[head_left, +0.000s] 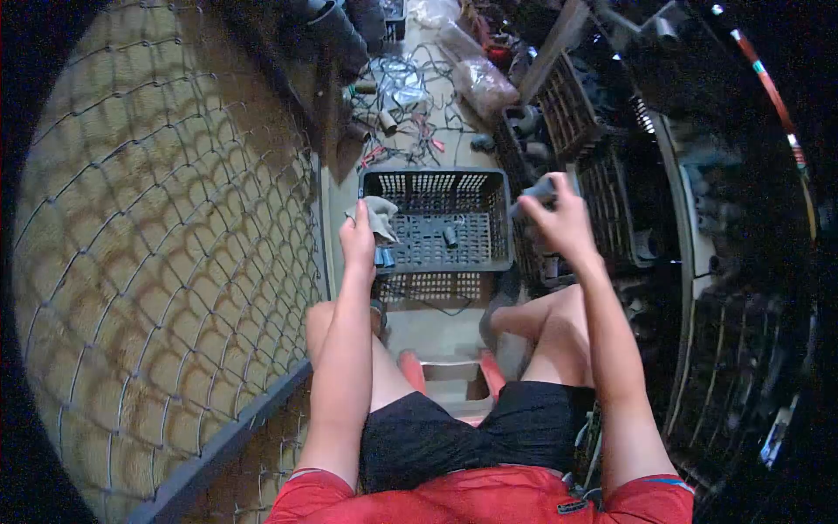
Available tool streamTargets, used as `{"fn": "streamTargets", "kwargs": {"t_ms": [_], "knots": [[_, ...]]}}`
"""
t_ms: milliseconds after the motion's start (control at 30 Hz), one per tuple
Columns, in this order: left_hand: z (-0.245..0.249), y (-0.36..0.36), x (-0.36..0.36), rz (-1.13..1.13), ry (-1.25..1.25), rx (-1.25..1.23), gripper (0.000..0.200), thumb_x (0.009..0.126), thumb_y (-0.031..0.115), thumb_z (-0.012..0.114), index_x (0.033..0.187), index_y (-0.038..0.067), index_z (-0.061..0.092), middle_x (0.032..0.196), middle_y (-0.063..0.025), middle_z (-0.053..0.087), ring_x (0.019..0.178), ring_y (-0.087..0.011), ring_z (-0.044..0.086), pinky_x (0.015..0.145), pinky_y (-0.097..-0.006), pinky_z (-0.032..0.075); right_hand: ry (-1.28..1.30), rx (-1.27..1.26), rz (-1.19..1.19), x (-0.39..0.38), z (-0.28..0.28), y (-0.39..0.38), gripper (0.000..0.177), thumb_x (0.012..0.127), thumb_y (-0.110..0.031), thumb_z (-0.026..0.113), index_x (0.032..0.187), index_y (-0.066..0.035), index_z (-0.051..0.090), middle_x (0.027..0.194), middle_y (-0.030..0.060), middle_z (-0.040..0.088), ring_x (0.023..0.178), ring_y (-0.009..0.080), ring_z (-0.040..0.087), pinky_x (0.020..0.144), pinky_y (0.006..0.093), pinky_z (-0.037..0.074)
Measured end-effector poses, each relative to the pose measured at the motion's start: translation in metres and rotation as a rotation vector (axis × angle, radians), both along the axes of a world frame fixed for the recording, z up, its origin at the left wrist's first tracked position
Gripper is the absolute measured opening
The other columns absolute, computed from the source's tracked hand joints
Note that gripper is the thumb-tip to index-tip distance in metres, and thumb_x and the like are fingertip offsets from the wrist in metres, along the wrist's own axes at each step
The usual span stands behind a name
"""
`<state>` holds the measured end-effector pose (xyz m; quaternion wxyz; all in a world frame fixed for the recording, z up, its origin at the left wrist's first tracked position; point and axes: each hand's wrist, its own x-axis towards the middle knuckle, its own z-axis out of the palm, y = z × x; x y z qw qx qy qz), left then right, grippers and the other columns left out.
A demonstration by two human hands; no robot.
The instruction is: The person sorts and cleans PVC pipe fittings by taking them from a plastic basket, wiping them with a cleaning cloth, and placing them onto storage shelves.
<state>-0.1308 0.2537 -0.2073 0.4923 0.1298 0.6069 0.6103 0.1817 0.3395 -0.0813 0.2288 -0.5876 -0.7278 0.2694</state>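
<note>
My left hand (354, 243) is closed on a pale grey cloth (382, 218), thumb on top, over the left rim of a dark plastic crate (499, 218). To the crate's right, my right hand (563, 218) grips a grey pipe fitting (539, 190) between thumb and fingers, slightly smeared by motion. One small grey pipe fitting (450, 237) lies on the crate's slotted floor. More short blue-grey fittings (384, 258) sit in its near left corner, just below my left hand.
A red plastic stool (491, 371) shows between my legs. Chain-link fence (157, 236) runs along the left. Stacked crates (567, 113) with dark parts line the right. Ahead, the floor holds cables, red clips (374, 155), a short tube (387, 121) and plastic bags (483, 86).
</note>
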Motion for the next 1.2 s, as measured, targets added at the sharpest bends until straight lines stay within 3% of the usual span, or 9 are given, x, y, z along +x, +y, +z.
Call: {"fn": "streamTargets", "kwargs": {"t_ms": [100, 167, 300, 333, 500, 700, 833, 1067, 1200], "knots": [[-0.006, 0.011, -0.012, -0.002, 0.022, -0.028, 0.041, 0.102, 0.039, 0.049, 0.099, 0.001, 0.065, 0.087, -0.0053, 0.068, 0.074, -0.0123, 0.063, 0.068, -0.0291, 0.05, -0.041, -0.285, 0.136, -0.041, -0.107, 0.021, 0.055, 0.079, -0.037, 0.076, 0.116, -0.005, 0.052, 0.088, 0.0209, 0.07, 0.084, 0.0379, 0.069, 0.076, 0.044, 0.053], [-0.001, 0.016, -0.015, 0.027, 0.028, -0.084, 0.041, 0.102, 0.038, 0.049, 0.101, 0.0, 0.066, 0.091, -0.0053, 0.069, 0.079, -0.0119, 0.062, 0.073, -0.0283, 0.049, -0.191, -0.421, 0.2, -0.071, -0.177, 0.029, 0.067, 0.077, -0.047, 0.074, 0.123, -0.006, 0.049, 0.102, 0.0265, 0.067, 0.096, 0.043, 0.065, 0.084, 0.0483, 0.051], [0.001, 0.015, -0.018, 0.117, -0.041, -0.073, 0.04, 0.103, 0.037, 0.047, 0.104, 0.001, 0.065, 0.095, -0.0066, 0.068, 0.083, -0.0141, 0.064, 0.075, -0.0292, 0.05, -0.306, -0.58, 0.316, -0.128, -0.301, 0.027, 0.071, 0.078, -0.047, 0.071, 0.128, -0.003, 0.047, 0.107, 0.0282, 0.065, 0.102, 0.0435, 0.063, 0.088, 0.0492, 0.051], [0.001, 0.014, -0.02, 0.108, -0.051, -0.086, 0.04, 0.103, 0.037, 0.047, 0.105, 0.0, 0.064, 0.097, -0.007, 0.068, 0.084, -0.0141, 0.064, 0.075, -0.0291, 0.05, -0.35, -0.663, 0.335, -0.142, -0.325, 0.026, 0.075, 0.078, -0.048, 0.073, 0.134, -0.009, 0.045, 0.115, 0.0255, 0.063, 0.107, 0.0402, 0.062, 0.092, 0.047, 0.05], [0.013, 0.013, -0.035, 0.111, -0.086, -0.133, 0.04, 0.103, 0.034, 0.047, 0.104, -0.001, 0.065, 0.097, -0.0069, 0.069, 0.084, -0.0122, 0.064, 0.076, -0.0272, 0.05, -0.479, -0.722, 0.51, -0.194, -0.433, 0.008, 0.076, 0.078, -0.047, 0.073, 0.137, -0.01, 0.044, 0.119, 0.0243, 0.062, 0.11, 0.0402, 0.061, 0.094, 0.0476, 0.049], [0.012, 0.013, -0.049, 0.141, -0.158, -0.2, 0.048, 0.104, 0.038, 0.041, 0.113, -0.004, 0.062, 0.106, -0.0113, 0.068, 0.095, -0.0196, 0.064, 0.087, -0.0319, 0.049, -0.516, -0.68, 0.59, -0.234, -0.463, -0.01, 0.079, 0.078, -0.038, 0.076, 0.141, -0.012, 0.035, 0.127, 0.0208, 0.056, 0.108, 0.042, 0.061, 0.091, 0.0485, 0.052], [0.021, 0.017, -0.046, -0.011, -0.038, -0.24, 0.046, 0.105, 0.035, 0.039, 0.112, -0.004, 0.062, 0.105, -0.0115, 0.067, 0.093, -0.0185, 0.064, 0.086, -0.0311, 0.049, -0.47, -0.642, 0.461, -0.23, -0.464, -0.012, 0.09, 0.075, -0.044, 0.077, 0.147, -0.02, 0.029, 0.14, 0.0203, 0.04, 0.125, 0.0432, 0.047, 0.097, 0.0505, 0.048], [0.018, 0.019, -0.038, 0.011, -0.115, -0.203, 0.047, 0.105, 0.035, 0.037, 0.113, -0.004, 0.062, 0.107, -0.0127, 0.067, 0.096, -0.0201, 0.063, 0.089, -0.0314, 0.047, -0.284, -0.627, 0.37, -0.192, -0.465, -0.018, 0.096, 0.071, -0.055, 0.076, 0.148, -0.02, 0.03, 0.139, 0.019, 0.037, 0.127, 0.042, 0.041, 0.101, 0.0522, 0.044], [0.013, 0.016, -0.035, 0.002, -0.171, -0.159, 0.047, 0.105, 0.035, 0.038, 0.113, -0.004, 0.061, 0.107, -0.013, 0.067, 0.097, -0.0203, 0.063, 0.089, -0.0316, 0.047, -0.379, -0.761, 0.31, -0.178, -0.456, -0.013, 0.104, 0.066, -0.055, 0.08, 0.149, -0.022, 0.027, 0.143, 0.0209, 0.03, 0.131, 0.0439, 0.035, 0.106, 0.051, 0.04]]}}
